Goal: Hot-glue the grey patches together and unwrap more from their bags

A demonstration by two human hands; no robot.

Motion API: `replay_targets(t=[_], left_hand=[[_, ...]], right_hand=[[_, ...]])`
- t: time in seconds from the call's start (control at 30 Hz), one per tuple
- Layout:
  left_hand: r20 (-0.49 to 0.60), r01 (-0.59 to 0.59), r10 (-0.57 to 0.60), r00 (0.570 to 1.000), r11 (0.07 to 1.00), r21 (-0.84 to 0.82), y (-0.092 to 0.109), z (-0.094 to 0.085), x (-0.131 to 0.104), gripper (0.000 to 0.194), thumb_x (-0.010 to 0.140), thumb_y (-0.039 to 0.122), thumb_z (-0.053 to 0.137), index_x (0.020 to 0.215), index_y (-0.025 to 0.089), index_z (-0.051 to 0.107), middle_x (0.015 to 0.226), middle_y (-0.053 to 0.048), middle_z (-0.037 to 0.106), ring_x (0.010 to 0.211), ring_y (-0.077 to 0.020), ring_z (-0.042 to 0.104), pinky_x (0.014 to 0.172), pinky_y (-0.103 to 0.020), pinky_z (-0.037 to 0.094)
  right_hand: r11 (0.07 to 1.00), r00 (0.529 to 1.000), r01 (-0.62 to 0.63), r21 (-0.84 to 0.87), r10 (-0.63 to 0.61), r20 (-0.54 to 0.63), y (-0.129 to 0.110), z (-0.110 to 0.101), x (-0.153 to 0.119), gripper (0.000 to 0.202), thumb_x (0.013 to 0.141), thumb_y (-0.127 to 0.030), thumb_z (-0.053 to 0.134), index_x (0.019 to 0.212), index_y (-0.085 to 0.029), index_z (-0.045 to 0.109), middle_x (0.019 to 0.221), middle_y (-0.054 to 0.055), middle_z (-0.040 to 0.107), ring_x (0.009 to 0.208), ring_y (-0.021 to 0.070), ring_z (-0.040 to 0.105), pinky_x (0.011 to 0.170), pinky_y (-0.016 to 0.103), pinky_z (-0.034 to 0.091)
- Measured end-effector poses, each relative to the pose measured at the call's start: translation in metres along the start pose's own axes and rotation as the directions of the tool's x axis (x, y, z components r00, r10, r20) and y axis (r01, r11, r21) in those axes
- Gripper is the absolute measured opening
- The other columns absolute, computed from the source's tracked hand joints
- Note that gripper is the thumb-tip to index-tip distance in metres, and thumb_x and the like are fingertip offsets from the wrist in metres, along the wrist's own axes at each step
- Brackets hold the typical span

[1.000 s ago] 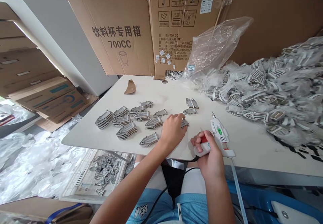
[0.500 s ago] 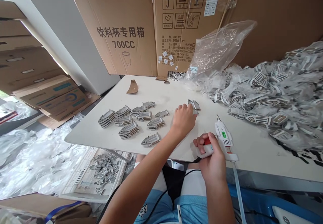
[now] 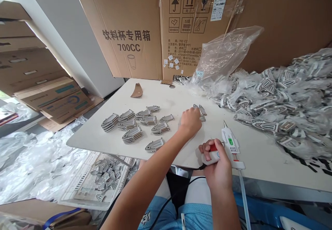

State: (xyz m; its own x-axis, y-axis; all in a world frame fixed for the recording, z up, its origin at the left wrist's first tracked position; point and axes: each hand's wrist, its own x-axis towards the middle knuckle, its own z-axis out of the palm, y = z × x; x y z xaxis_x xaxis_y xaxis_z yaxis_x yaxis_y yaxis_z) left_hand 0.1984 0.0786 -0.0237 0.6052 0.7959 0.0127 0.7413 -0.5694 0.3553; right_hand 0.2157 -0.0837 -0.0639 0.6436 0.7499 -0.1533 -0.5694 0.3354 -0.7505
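Note:
My right hand [image 3: 217, 164] is wrapped around a white hot glue gun [image 3: 230, 141], its metal nozzle pointing away from me and a pale glue stick [image 3: 243, 199] trailing from its back. My left hand [image 3: 190, 122] rests on the table with curled fingers, right beside a few small grey, arch-shaped pieces [image 3: 202, 110]. The hand hides what its fingertips grip. To its left lie stacks of similar pieces [image 3: 132, 134], and a single piece [image 3: 166, 118] sits near the wrist. Another small stack [image 3: 155, 145] is close to the table's front edge.
A heap of plastic-wrapped pieces [image 3: 267, 85] covers the table's right side. Large cardboard boxes [image 3: 129, 16] stand behind the white table [image 3: 103, 140], where a brown cardboard scrap [image 3: 137, 90] lies. Below left is a white crate [image 3: 77, 202] holding loose pieces. A black cord crosses my lap.
The view has tilted slightly. My left hand stays at the same small pieces, barely shifted. The glue gun remains in my right hand, almost unmoved.

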Motion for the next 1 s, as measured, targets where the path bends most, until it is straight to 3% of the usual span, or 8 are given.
replay_targets(t=[0.1,0.17,0.27,0.4,0.53,0.67,0.83,1.0], left_hand=[[0.001,0.028,-0.028,1.0,0.996,-0.082,-0.001,0.0,-0.004,0.037,0.091,0.013,0.066,0.128,0.017,0.066,0.113,-0.012,0.077,0.102,-0.0301,0.073,0.078,-0.035,0.05],[-0.004,0.033,-0.033,0.999,0.992,-0.121,-0.002,-0.003,-0.008,0.031,0.091,0.013,0.065,0.121,0.017,0.07,0.111,-0.014,0.077,0.102,-0.0311,0.073,0.078,-0.036,0.05],[-0.126,-0.019,-0.007,0.992,0.978,-0.206,-0.004,-0.016,-0.022,0.018,0.095,0.018,0.062,0.109,0.019,0.074,0.11,-0.013,0.077,0.098,-0.0285,0.073,0.078,-0.035,0.049],[-0.37,-0.251,0.071,0.926,0.848,-0.467,-0.015,-0.048,-0.061,0.007,0.095,0.024,0.067,0.099,0.023,0.073,0.091,-0.003,0.076,0.083,-0.0199,0.069,0.076,-0.032,0.051],[-0.47,-0.265,-0.054,0.881,0.766,-0.586,-0.039,-0.072,-0.11,0.011,0.089,0.024,0.075,0.096,0.025,0.067,0.083,0.001,0.074,0.073,-0.0156,0.063,0.073,-0.03,0.052],[-0.362,-0.111,-0.173,0.916,0.758,-0.642,-0.058,-0.074,-0.147,0.029,0.089,0.027,0.076,0.117,0.028,0.067,0.076,0.005,0.071,0.07,-0.0155,0.061,0.073,-0.031,0.051],[-0.229,-0.077,-0.133,0.964,0.689,-0.721,-0.057,-0.056,-0.164,0.01,0.091,0.032,0.075,0.097,0.024,0.073,0.079,0.001,0.07,0.077,-0.0162,0.065,0.072,-0.029,0.052],[-0.186,-0.043,-0.222,0.957,0.525,-0.85,-0.051,-0.04,-0.163,0.02,0.087,0.035,0.08,0.091,0.021,0.066,0.088,-0.002,0.072,0.08,-0.0159,0.069,0.075,-0.028,0.058]], right_hand=[[1.0,1.0,0.01,-0.006,-0.01,0.008,0.001,-0.001,0.001,0.03,0.095,-0.042,0.076,0.075,-0.022,0.065,0.067,-0.004,0.05,0.056,0.0099,0.038,0.068,0.027,0.051],[1.0,1.0,0.009,-0.005,-0.009,0.01,0.002,-0.001,0.001,0.031,0.094,-0.043,0.077,0.075,-0.022,0.064,0.068,-0.005,0.05,0.056,0.0099,0.037,0.068,0.028,0.051],[1.0,1.0,-0.011,0.009,0.011,-0.006,0.002,0.0,0.001,0.03,0.094,-0.042,0.077,0.076,-0.022,0.064,0.067,-0.005,0.049,0.055,0.0097,0.035,0.069,0.028,0.051],[1.0,0.999,-0.028,0.014,0.027,0.018,0.001,0.001,0.001,0.03,0.096,-0.04,0.075,0.075,-0.022,0.064,0.062,-0.006,0.044,0.055,0.01,0.033,0.069,0.027,0.049],[1.0,0.998,0.005,-0.003,-0.005,0.055,0.003,0.001,0.003,0.03,0.096,-0.039,0.076,0.076,-0.021,0.064,0.065,-0.006,0.049,0.052,0.0078,0.033,0.069,0.027,0.048],[0.998,0.992,0.054,-0.042,-0.049,0.113,0.006,0.004,0.004,0.032,0.094,-0.039,0.078,0.073,-0.021,0.062,0.064,-0.006,0.054,0.048,0.0059,0.034,0.064,0.027,0.045],[0.988,0.99,0.054,-0.142,-0.035,0.136,0.008,0.009,-0.003,0.033,0.095,-0.045,0.078,0.077,-0.021,0.064,0.065,-0.004,0.058,0.047,0.0064,0.037,0.057,0.027,0.04],[0.968,0.969,0.052,-0.247,0.012,0.248,0.008,0.006,-0.009,0.039,0.096,-0.051,0.075,0.076,-0.02,0.064,0.066,-0.002,0.057,0.051,0.0083,0.039,0.05,0.026,0.032]])
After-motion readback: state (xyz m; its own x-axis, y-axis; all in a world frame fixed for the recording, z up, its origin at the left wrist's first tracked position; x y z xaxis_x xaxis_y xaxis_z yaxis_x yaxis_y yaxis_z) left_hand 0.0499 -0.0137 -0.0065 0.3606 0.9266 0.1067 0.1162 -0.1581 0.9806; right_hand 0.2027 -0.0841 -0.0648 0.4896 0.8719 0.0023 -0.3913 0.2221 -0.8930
